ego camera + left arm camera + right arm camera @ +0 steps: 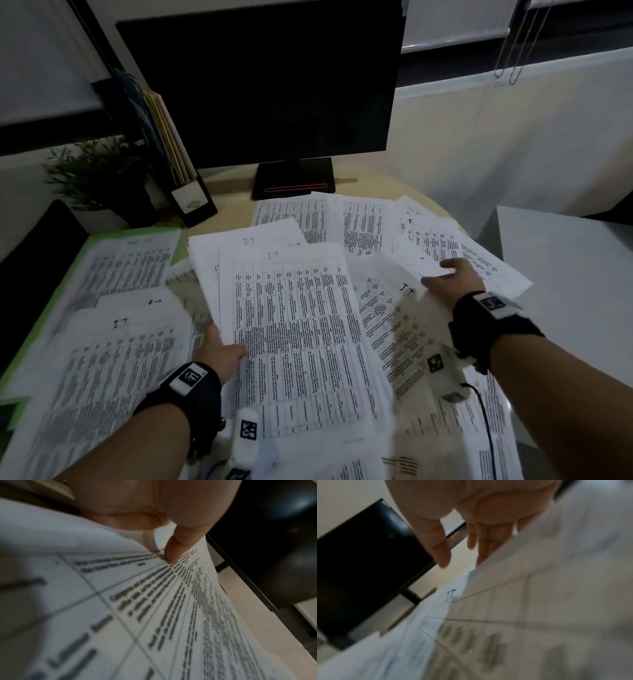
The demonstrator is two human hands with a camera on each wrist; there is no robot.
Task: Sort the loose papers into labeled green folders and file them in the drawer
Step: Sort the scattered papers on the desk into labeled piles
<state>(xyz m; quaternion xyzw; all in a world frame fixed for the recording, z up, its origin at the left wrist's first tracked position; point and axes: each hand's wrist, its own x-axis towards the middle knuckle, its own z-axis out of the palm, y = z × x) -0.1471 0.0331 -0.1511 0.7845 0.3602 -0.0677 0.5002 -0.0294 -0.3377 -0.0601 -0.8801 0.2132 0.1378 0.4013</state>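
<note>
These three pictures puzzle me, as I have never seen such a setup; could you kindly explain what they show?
No machine here: a person wears a camera on the head and one on each wrist. The head view looks down at a desk covered in printed papers, with an open green folder at the left and a dark monitor behind. The left hand holds a sheaf of sheets, thumb on top; its wrist camera shows that thumb up close. The right hand reaches over papers at the right, fingers fairly straight; its wrist view is blurred.
</note>
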